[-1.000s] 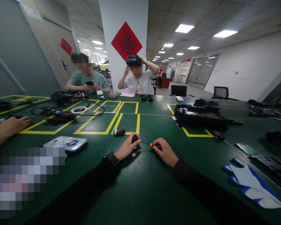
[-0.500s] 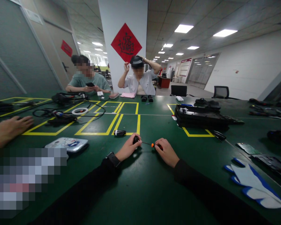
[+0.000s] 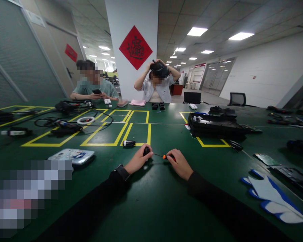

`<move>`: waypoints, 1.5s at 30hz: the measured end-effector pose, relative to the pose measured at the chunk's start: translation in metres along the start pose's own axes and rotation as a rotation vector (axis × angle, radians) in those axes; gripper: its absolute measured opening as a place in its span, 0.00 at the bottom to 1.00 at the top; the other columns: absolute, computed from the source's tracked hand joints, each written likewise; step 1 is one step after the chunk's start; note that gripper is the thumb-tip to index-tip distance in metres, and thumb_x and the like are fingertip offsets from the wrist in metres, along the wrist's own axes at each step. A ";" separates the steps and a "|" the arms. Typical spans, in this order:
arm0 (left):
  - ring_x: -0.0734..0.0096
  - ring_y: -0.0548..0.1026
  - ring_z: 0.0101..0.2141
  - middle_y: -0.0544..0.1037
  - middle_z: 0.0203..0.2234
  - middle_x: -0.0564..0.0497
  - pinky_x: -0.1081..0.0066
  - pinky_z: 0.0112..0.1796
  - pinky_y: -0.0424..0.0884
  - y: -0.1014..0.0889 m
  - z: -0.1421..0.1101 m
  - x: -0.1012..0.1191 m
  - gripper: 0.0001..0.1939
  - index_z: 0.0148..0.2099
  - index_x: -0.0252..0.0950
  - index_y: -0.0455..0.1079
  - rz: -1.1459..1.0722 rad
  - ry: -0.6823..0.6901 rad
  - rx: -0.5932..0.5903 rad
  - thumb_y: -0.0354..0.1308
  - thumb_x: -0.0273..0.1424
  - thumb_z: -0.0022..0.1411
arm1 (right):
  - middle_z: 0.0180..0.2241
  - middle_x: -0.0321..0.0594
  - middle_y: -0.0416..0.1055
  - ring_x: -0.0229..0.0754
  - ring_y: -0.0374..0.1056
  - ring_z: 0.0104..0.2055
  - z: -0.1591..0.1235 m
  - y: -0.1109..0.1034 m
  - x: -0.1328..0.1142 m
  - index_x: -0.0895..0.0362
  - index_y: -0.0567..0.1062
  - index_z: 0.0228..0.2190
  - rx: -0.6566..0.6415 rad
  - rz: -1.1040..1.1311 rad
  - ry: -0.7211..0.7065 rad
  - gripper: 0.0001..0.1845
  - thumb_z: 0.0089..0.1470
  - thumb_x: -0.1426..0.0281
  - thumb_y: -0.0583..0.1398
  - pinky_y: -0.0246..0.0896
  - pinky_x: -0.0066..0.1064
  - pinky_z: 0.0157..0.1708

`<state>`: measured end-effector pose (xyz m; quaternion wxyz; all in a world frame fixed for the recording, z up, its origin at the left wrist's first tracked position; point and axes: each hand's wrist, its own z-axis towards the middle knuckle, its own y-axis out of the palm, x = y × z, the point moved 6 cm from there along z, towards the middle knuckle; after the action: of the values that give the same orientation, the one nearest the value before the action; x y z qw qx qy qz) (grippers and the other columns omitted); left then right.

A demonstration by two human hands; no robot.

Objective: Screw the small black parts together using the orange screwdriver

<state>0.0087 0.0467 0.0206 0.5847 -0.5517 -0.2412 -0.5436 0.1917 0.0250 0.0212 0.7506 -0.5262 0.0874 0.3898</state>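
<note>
A screwdriver (image 3: 164, 157) with an orange collar and a dark, partly red handle is gripped in my right hand (image 3: 179, 163). Its thin shaft points left, towards a small black rounded part (image 3: 146, 151) that the fingers of my left hand (image 3: 138, 159) close around. Whether the tip is inside this part I cannot tell, because my fingers cover much of it. Just beyond my left hand, a short black cylinder with a white band (image 3: 129, 143) lies on its side on the green table (image 3: 151, 201).
To my left lie a phone in a pale case (image 3: 72, 156) and black cables (image 3: 65, 126). A black tray-like stack (image 3: 214, 124) sits at the right, with white-and-blue gloves (image 3: 274, 196) nearer me. Two people sit across the table, one with raised hands on a headset (image 3: 159, 69).
Another person's hand at the far left has left the view, uncovering a black device. The person opposite has shifted right with the headset. My hands and the screwdriver hold nearly still.
</note>
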 end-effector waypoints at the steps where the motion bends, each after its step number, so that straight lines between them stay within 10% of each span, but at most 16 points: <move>1: 0.74 0.66 0.29 0.67 0.29 0.54 0.74 0.32 0.64 0.000 0.000 0.000 0.10 0.39 0.37 0.60 -0.001 0.001 -0.001 0.51 0.36 0.57 | 0.33 0.40 0.65 0.41 0.59 0.38 0.000 0.001 0.000 0.57 0.69 0.29 -0.010 -0.006 -0.011 0.07 0.55 0.70 0.52 0.54 0.34 0.40; 45: 0.71 0.67 0.32 0.69 0.31 0.53 0.71 0.35 0.64 -0.001 0.001 0.000 0.11 0.39 0.36 0.61 0.007 0.009 0.030 0.53 0.35 0.55 | 0.32 0.40 0.66 0.41 0.59 0.38 0.000 -0.002 -0.004 0.57 0.70 0.29 -0.004 0.029 -0.031 0.05 0.53 0.72 0.54 0.55 0.34 0.40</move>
<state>0.0082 0.0477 0.0211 0.5958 -0.5413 -0.2448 -0.5405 0.1901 0.0227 0.0254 0.7450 -0.5203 0.0826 0.4092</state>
